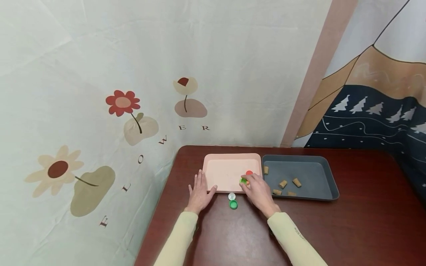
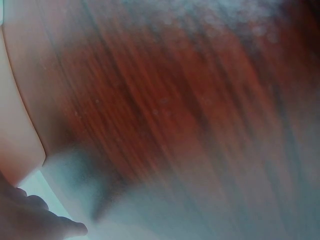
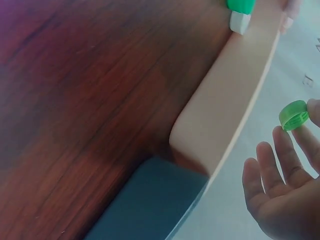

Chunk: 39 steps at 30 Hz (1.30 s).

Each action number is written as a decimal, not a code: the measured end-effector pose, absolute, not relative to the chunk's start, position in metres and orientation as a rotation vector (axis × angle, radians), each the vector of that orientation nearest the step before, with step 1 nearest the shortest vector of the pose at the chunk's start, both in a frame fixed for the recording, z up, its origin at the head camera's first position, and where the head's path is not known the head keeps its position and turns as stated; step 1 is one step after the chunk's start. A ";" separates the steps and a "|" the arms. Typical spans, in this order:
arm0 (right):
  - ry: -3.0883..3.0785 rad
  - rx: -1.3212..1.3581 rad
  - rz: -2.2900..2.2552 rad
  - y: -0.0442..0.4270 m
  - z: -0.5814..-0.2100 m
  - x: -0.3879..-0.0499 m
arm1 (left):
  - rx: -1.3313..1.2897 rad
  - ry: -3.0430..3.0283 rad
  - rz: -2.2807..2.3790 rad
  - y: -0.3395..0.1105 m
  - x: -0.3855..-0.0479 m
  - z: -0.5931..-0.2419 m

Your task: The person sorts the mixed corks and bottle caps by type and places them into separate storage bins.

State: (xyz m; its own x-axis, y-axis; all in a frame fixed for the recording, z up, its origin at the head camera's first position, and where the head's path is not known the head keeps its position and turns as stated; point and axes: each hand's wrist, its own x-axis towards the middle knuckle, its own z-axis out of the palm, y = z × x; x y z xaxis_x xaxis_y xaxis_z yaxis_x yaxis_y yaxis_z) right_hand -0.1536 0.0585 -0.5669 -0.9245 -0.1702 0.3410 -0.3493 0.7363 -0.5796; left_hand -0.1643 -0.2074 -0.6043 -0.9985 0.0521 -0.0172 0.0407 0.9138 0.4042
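Observation:
Between thumb and fingertips, my right hand (image 1: 259, 191) pinches a light green bottle cap (image 3: 293, 115), held over the right part of the pink tray (image 1: 223, 171). A red cap (image 1: 249, 173) lies in the tray just beyond that hand, and a bit of orange shows beside the fingers, mostly hidden. My left hand (image 1: 199, 194) rests on the tray's front left corner with its fingers spread straight. On the table in front of the tray are a white cap (image 1: 232, 196) and a darker green cap (image 1: 233, 204), close together.
A dark grey tray (image 1: 319, 177) stands against the pink tray's right side. Several corks (image 1: 283, 184) lie in it. Both trays sit at the back of the reddish-brown table (image 1: 229, 236), near a printed curtain (image 1: 239, 74).

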 end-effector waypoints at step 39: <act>-2.883 0.619 0.340 0.021 -0.581 -0.199 | 0.082 3.060 0.618 -0.206 -0.165 -0.605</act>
State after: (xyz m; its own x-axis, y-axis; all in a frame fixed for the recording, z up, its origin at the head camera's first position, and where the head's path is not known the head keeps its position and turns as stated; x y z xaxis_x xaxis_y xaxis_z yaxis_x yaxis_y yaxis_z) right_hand -0.1993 0.0213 -0.5809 -0.8986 -0.3824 0.2153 -0.4220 0.8875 -0.1849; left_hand -0.1651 -0.2061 -0.6045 -0.9984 0.0553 -0.0084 0.0477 0.9203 0.3882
